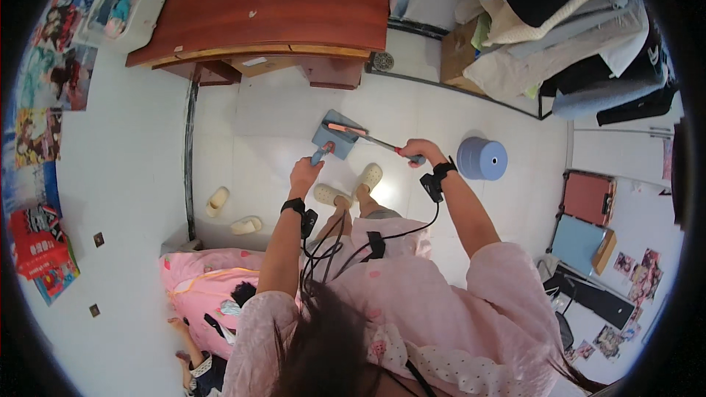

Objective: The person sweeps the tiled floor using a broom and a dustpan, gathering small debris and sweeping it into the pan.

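Left hand (304, 178): wrapped round the short handle of a blue-grey dustpan (351, 148). Right hand (425, 153): closed on the grip end of a thin-shafted tool (379, 141), orange head (346, 129) lying over the pan. Brush or scraper, can't tell.

Why: the short handle puts the left hand close in, likely for steadying the pan; the end grip on the shaft gives the right hand reach and lets it stay off to the side. Can't tell whether head touches pan or pan touches floor (426, 114).

Pose: left forearm runs nearly straight up-frame. Right arm is out wide, forearm angled inward, shaft pointing left toward the pan. Black wrist straps (293, 206) on both, cables trailing to the waist, probably slack enough to reach.

Outward: cream clogs (332, 195) on the feet, just below the pan. Blue stool (482, 159) right of the right hand, apart from it. Cream slippers (246, 226) loose on floor, left. Red-brown wooden surface (272, 7) beyond, draped clothes (544, 48) far right.
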`<state>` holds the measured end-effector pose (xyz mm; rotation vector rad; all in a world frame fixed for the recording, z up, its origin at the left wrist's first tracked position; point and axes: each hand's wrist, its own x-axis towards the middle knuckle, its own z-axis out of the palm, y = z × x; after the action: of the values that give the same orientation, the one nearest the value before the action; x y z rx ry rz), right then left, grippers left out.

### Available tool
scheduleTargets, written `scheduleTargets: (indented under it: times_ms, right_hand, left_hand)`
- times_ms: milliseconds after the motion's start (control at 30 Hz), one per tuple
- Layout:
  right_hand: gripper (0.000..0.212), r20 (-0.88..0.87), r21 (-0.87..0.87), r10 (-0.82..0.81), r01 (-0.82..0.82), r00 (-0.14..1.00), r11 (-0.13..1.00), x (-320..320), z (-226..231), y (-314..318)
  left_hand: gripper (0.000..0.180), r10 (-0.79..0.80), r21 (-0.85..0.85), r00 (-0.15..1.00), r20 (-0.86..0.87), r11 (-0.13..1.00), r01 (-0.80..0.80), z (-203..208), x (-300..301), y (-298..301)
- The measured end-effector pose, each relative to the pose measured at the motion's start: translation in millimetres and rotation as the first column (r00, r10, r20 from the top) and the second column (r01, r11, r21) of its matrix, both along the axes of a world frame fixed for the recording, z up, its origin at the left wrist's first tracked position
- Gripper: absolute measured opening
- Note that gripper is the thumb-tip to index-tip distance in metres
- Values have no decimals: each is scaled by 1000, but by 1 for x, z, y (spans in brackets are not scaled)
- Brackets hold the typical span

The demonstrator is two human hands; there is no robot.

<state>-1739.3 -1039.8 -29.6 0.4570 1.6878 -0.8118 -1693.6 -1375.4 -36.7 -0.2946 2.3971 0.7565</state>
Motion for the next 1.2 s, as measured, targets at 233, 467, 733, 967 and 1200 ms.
scheduleTargets:
  times_ms: [233,467,733,967,1200]
  right_hand:
    - [25,-119,19,488,-490,865,872,-25,27,-71]
    - [24,-128,-20,382,-387,915,922,-72,27,-142]
    - [23,-237,-23,449,-467,862,884,-113,51,-256]
    - [18,-448,137,618,-633,646,762,-172,20,-371]
    - [23,-503,211,596,-580,626,787,-243,-29,-453]
  left_hand:
    - [38,87,-40,994,-68,995,-90,20,4,-34]
    - [41,297,-54,950,-98,951,-303,24,24,-134]
    - [42,513,48,843,-162,857,-512,-3,51,-236]
    - [38,565,-2,795,-220,815,-580,-2,38,-285]
    - [40,717,4,671,-190,684,-729,8,4,-326]
